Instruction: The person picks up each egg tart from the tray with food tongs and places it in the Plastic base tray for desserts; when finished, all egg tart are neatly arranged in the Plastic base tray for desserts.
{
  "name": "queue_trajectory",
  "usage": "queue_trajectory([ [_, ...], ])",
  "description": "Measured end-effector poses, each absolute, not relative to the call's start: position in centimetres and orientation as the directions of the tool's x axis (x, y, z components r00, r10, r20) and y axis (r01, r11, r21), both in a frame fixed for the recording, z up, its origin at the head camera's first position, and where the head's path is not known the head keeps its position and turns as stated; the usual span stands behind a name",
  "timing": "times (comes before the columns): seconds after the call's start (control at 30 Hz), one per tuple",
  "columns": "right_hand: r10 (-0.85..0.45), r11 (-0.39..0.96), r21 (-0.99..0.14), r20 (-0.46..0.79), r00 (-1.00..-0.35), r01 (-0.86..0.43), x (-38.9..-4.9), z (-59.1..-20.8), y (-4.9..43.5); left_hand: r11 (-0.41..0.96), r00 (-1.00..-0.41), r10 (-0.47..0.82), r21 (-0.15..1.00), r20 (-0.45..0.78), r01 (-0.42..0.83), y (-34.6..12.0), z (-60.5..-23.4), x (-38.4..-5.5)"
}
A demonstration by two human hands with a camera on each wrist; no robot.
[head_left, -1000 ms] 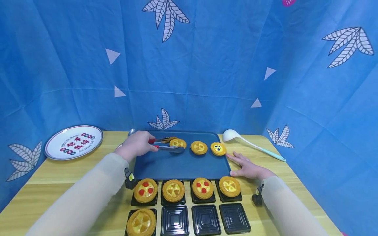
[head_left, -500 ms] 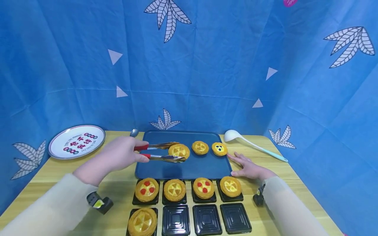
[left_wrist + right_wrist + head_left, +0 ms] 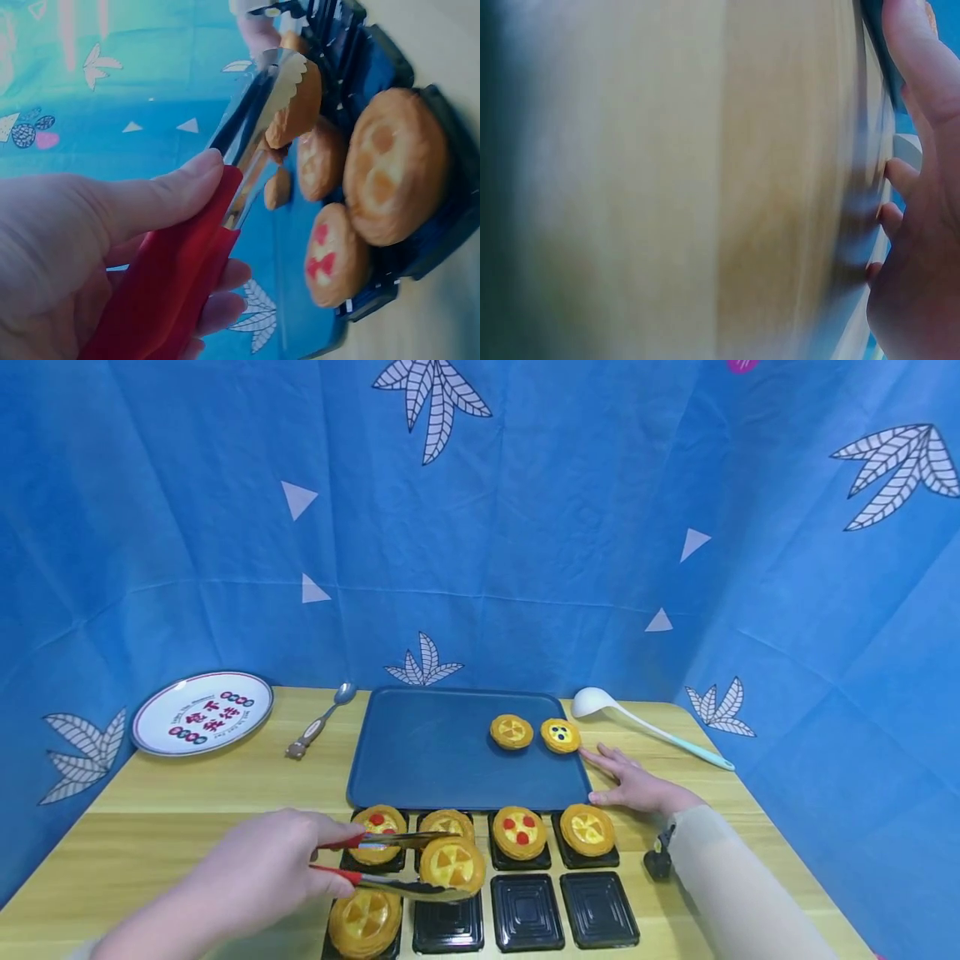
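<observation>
In the head view my left hand [image 3: 273,864] grips red-handled metal tongs [image 3: 390,885]. A golden egg tart [image 3: 452,865] with an orange wedge pattern is pinched between the tong tips, above the front row of black square trays. It overlaps a bare black tray [image 3: 448,925] in this view. The left wrist view shows my thumb pressing along the red handle [image 3: 172,262], with fingers curled beneath. My right hand [image 3: 630,782] rests with spread fingers at the right edge of the blue tray [image 3: 442,760], which bears a wedge-patterned tart [image 3: 512,732] and a blueberry-dotted tart [image 3: 560,736].
Several tarts sit on black trays in front of the blue tray, including a red-dotted tart [image 3: 520,832]. Two more bare trays stand front right, one the black tray [image 3: 527,912]. A white plate [image 3: 202,713], a spoon [image 3: 321,722] and a ladle [image 3: 648,727] lie around the back.
My left hand has brought the tongs and the pinched tart off the blue tray, toward me, over the front black trays. The spoon is now uncovered. My right hand stays put.
</observation>
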State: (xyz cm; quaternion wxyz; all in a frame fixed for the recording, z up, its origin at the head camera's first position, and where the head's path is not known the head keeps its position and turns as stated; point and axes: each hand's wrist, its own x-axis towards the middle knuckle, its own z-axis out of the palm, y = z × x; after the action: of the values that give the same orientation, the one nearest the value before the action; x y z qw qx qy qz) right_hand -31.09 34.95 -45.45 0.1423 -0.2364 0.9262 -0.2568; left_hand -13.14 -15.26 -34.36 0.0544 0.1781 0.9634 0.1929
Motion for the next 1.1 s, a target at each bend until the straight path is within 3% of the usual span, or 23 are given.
queue_trajectory([
  [0.37, -0.502, 0.771, -0.52, -0.14, -0.853, -0.368, -31.4, -45.3, 35.2, 0.851, -0.906, 0.405, 0.412, -0.119, 0.326, -15.0, -36.5, -12.3],
  [0.77, -0.494, 0.773, -0.528, -0.152, -0.856, -0.352, -31.2, -45.0, 34.5, 0.845, -0.898, 0.422, 0.414, -0.126, 0.339, -14.7, -36.7, -12.3],
  [1.1, -0.466, 0.784, -0.534, -0.171, -0.868, -0.316, -31.4, -45.4, 34.8, 0.862, -0.91, 0.372, 0.432, -0.181, 0.267, -14.4, -36.3, -12.4],
])
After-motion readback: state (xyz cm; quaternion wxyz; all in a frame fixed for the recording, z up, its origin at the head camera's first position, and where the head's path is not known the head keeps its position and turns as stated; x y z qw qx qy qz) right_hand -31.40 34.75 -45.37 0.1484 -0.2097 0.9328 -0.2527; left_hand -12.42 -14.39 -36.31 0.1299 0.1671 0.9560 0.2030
